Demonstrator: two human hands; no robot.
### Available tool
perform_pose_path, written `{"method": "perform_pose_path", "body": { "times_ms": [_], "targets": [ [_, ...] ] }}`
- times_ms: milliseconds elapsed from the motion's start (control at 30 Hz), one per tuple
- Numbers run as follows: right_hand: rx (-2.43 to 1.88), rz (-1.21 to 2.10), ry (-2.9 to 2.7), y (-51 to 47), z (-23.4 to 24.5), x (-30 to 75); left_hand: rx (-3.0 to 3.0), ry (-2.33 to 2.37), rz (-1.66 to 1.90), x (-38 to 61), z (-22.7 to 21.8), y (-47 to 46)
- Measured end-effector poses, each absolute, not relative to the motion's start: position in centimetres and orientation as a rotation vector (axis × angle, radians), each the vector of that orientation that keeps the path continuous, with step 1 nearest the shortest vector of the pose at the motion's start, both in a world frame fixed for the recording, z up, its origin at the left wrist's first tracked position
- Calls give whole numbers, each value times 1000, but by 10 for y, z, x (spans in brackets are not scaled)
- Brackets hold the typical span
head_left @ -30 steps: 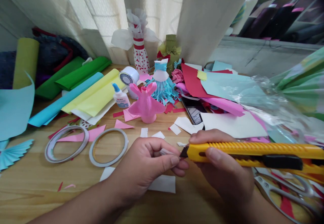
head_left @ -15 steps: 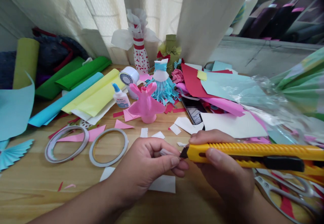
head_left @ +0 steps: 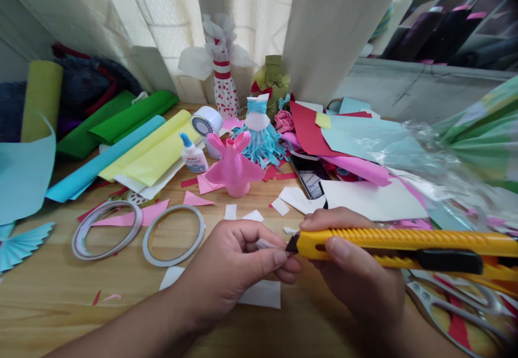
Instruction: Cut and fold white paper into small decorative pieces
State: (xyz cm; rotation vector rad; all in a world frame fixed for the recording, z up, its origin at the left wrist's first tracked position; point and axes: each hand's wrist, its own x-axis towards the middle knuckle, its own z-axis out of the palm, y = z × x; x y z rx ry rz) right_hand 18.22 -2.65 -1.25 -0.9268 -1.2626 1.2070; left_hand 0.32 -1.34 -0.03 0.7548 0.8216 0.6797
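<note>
My right hand (head_left: 356, 271) is wrapped round a yellow utility knife (head_left: 404, 242) with a black slider, held level above the wooden table (head_left: 60, 293). Its blade tip meets a small white paper scrap (head_left: 265, 244) pinched between thumb and fingers of my left hand (head_left: 234, 266). Both hands hover just above a white paper piece (head_left: 261, 293) lying on the table.
Two flat tape rings (head_left: 174, 234) lie to the left, a pink paper dress (head_left: 233, 164), a blue paper dress (head_left: 259, 131), a glue bottle (head_left: 193, 155) and a phone (head_left: 309, 177) behind. Scissors (head_left: 457, 304) lie at right. Coloured paper sheets and scraps cover the back.
The knife has crept a little to the left, toward the scrap in my left hand. Nothing else has moved.
</note>
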Motion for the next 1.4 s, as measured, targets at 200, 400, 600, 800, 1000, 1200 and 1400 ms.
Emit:
{"method": "perform_pose_path", "body": {
  "times_ms": [200,400,600,800,1000,1200,1400],
  "targets": [
    [-930,1214,-1272,-27,-15,183,756,835,684,4,-1,-13],
    [-919,1218,-1274,-26,-14,182,751,845,684,4,0,-13],
    [-938,1200,-1275,-26,-14,183,741,842,684,5,1,-13],
    [-934,1205,-1296,-27,-15,184,747,832,687,5,0,-13],
    [-933,1224,-1279,-26,-14,183,748,837,678,4,0,-13],
    [-1003,1152,-1302,-25,-12,181,746,839,683,5,1,-13],
    [-1015,1099,-1322,-24,-10,180,750,839,687,4,-1,-13]
  ]
}}
